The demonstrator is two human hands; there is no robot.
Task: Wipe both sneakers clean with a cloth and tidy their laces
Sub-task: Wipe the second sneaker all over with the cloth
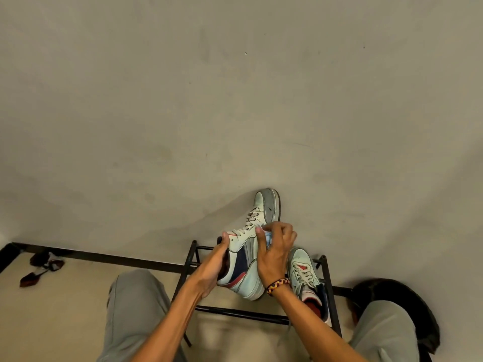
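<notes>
Just below the centre of the frame, the left hand [213, 267] is wrapped around the heel and collar of a pale high-top sneaker [248, 246], thumb lying over the top edge and fingers hidden behind it, holding the shoe up with its toe pointing toward the top of the frame. The right hand [274, 253] is curled narrow around a small bunched light-blue cloth [268, 237], pressing it against the sneaker's side just below the laces [249, 222]; a braided red, yellow and black bracelet [278, 286] circles that wrist. The held sneaker looks like smooth, slightly greyed white leather with a navy panel, a red stripe near the heel, a thick scuffed rubber sole and off-white laces threaded up the front. The second sneaker [304, 275], of the same colours, sits just to the right, on a thin black metal rack [235, 310] made of round bars, its laces loose and its red lining showing. Grey trousered knees fill the lower corners. The wall behind is plain matte beige plaster, and a dark crumpled object [41, 266] lies on the floor at the left edge.
</notes>
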